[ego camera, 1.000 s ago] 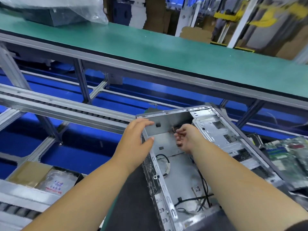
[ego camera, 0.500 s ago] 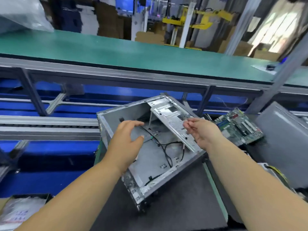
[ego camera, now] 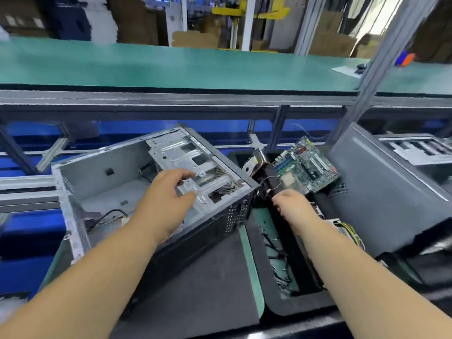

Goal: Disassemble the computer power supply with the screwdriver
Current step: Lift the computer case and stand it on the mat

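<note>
Open computer case [ego camera: 127, 192] tilted on the near table [ego camera: 203, 289], left hand [ego camera: 163, 206] over its inside with grip spread, right hand [ego camera: 293, 206] just right of the case, grip pinching a thin wire [ego camera: 270, 181], motherboard [ego camera: 305, 165] beyond, screwdriver and power supply not identifiable.

There is one open grey metal computer case [ego camera: 105, 182], one green circuit board [ego camera: 308, 165], one dark grey side panel [ego camera: 381, 187], one black tray [ego camera: 281, 297] and two bare hands.
</note>
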The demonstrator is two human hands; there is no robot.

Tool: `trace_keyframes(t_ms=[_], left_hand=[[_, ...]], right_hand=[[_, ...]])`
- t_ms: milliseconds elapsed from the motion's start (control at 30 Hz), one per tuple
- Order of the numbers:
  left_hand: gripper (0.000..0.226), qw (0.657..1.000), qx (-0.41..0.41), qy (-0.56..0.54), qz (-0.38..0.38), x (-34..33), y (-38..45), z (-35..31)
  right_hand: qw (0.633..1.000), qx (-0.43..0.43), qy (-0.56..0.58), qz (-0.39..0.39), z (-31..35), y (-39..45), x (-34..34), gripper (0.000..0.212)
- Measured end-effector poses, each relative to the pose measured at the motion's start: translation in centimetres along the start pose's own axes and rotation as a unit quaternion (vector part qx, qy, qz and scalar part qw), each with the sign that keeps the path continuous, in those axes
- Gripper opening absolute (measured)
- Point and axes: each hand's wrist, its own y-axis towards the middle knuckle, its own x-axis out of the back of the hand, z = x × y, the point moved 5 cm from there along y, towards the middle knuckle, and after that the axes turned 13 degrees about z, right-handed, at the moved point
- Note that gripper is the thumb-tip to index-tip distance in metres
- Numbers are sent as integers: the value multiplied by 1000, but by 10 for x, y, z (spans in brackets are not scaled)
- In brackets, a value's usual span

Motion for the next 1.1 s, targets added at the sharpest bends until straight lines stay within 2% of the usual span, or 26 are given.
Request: trace_keyframes(t_ms=[133, 267, 367, 467, 533, 600, 800, 900, 1000, 1100], left_hand=[[31, 999, 27, -6, -30, -17, 2, -5], [34, 994, 70, 6, -79, -13, -5, -1], [35, 981, 121, 61, -137, 0, -21, 9], [42, 951, 218, 154, -157, 15, -43, 26], [47, 932, 273, 187, -147, 24, -56, 38], [45, 926, 294, 199, -129, 27, -65, 47], [41, 916, 276, 263, -126, 21, -75, 62], [42, 920, 231, 292, -125, 18, -69, 63], [38, 923, 196, 308, -123, 25, -65, 68], [36, 931, 191, 289, -114, 39, -61, 78]], right_hand=[[997, -27, -68, 32, -24, 12, 10, 11], [998, -1, -59, 38, -16, 15, 14, 18], [994, 78, -58, 41, 15, 13, 9, 10], [975, 211, -53, 48, 59, 8, -7, 10], [946, 300, -120, 34, 88, 3, -22, 12], [915, 351, -197, 37, 110, -1, -41, 18], [868, 353, -327, 121, 131, 5, -86, 47], [850, 347, -377, 123, 133, 9, -100, 55], [816, 308, -472, 125, 130, 14, -114, 66], [814, 275, -498, 119, 129, 13, -124, 71]])
